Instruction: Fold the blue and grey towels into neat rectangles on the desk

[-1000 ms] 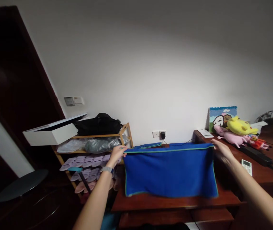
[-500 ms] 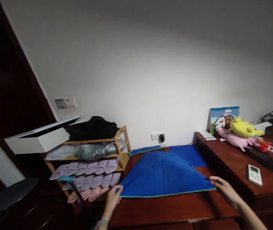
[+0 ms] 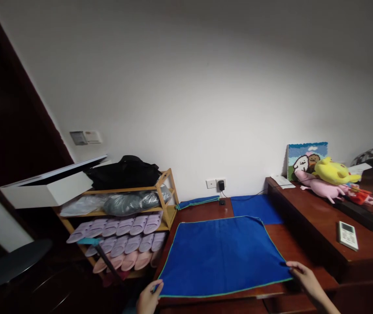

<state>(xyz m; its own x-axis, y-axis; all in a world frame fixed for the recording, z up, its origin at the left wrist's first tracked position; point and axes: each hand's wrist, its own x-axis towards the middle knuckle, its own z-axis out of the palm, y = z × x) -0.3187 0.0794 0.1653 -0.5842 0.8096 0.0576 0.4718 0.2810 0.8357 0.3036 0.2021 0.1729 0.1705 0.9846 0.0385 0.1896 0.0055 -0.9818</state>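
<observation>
A blue cloth with a green edge (image 3: 222,253) lies spread over the dark wooden table. My left hand (image 3: 149,298) pinches its near left corner, fingers closed. At the near right corner my right hand (image 3: 304,277) also grips the cloth between thumb and fingers. The far edge of the cloth rests on the tabletop, with its far right corner slightly rumpled. Behind it lie a folded blue cloth (image 3: 198,202) by the wall and a flat blue piece of fabric (image 3: 256,210).
To the left stands a wooden rack (image 3: 165,196) with several slippers (image 3: 129,235), a black bag (image 3: 126,174) and a white box (image 3: 45,189). On the raised right surface are plush toys (image 3: 333,174) and a white remote (image 3: 347,235). A black plug (image 3: 221,185) sits in the wall.
The blue cloth has come down from a billowed shape to lie flat. Both my hands have moved down and nearer, still holding its near corners.
</observation>
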